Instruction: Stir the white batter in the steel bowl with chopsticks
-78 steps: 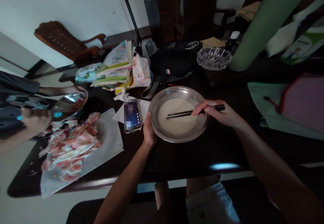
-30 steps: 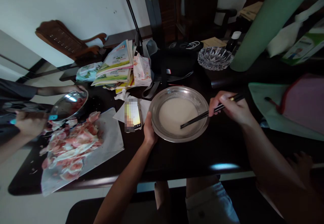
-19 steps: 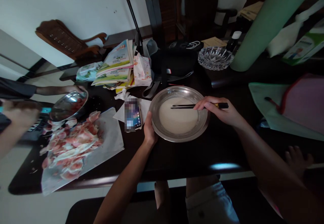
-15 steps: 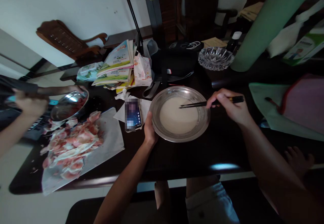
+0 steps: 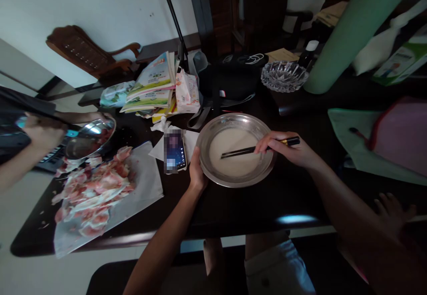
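Observation:
A wide steel bowl (image 5: 213,177) stands on the dark table, holding a pale, creamy liquid (image 5: 233,163). My left hand (image 5: 197,172) grips the bowl's left rim, thumb on the near side. Closed around a pair of black chopsticks (image 5: 242,151), my right hand (image 5: 282,146) is over the bowl's right rim. The chopsticks slant leftward, their tips in the liquid near the left of the pool. Just left of the bowl, a phone (image 5: 175,150) with a lit screen lies on white paper (image 5: 156,149).
At left, another person's hand (image 5: 45,132) holds a turquoise-handled tool by a tilted metal bowl (image 5: 91,139). Pinkish peelings (image 5: 100,188) lie on a plastic sheet (image 5: 143,183). Booklets (image 5: 150,86), a glass dish (image 5: 283,78) and a green bottle (image 5: 353,37) stand behind. Another hand (image 5: 393,210) rests at right.
My right hand has swept the chopsticks back and forth through the liquid, now leftward again. My left hand has stayed on the rim. The person at left has moved the tool hand.

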The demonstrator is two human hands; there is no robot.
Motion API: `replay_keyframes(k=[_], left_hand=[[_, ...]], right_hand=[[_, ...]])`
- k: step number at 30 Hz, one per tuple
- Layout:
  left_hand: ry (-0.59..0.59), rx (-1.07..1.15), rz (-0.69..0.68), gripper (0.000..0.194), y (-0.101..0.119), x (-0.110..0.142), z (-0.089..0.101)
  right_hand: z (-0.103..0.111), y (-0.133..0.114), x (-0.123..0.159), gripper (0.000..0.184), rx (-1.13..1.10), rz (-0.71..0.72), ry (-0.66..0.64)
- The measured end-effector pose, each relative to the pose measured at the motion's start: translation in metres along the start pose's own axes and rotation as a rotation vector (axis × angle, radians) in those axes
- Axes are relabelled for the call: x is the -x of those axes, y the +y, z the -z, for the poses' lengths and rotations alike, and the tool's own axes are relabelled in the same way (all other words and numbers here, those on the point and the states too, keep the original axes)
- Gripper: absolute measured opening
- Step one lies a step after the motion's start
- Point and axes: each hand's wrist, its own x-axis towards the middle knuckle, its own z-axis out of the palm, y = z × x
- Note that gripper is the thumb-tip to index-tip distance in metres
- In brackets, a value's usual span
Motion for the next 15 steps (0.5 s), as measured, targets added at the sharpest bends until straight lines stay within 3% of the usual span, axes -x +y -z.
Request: replay_keyframes(k=[3, 6, 10, 12, 15], left_hand=[[-0.004, 0.001, 0.007, 0.040, -0.001, -0.001, 0.002], [-0.041, -0.018, -0.009, 0.037, -0.002, -0.002, 0.003], [-0.071, -0.031, -0.035, 0.037, -0.002, -0.002, 0.004], [-0.063, -0.028, -0.029, 0.037, -0.001, -0.002, 0.003], [-0.046, -0.027, -0.020, 0.038, -0.001, -0.001, 0.002]], right_hand=[[0.000, 0.001, -0.001, 0.035, 0.066, 0.018, 0.054], [0.010, 0.001, 0.001, 0.036, 0.109, 0.012, 0.219], [0.027, -0.001, 0.005, 0.038, -0.027, 0.007, 0.426], [0.031, -0.002, 0.006, 0.039, -0.093, 0.007, 0.402], [0.028, -0.001, 0.007, 0.040, -0.147, -0.014, 0.269]])
